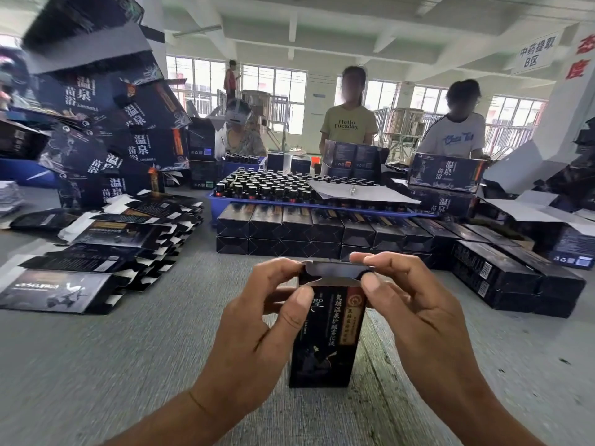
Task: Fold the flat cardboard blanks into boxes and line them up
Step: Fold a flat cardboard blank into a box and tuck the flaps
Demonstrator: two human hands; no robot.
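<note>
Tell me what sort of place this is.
Probably a factory packing floor: a blue crate of small capped bottles, stacks of flat cardboard blanks, and rows of folded boxes.

Both hands [335, 304] pinch the upright box's [325, 342] top flap.

Tall black cardboard box [325, 336], printed with white script, a red-brown label strip and a pale figure. Flat black cardboard blanks [96, 252], white on their undersides. Blue plastic tray [215, 204] of dark, black-capped bottles [273, 185]. Grey woven table cover [128, 365].
</note>
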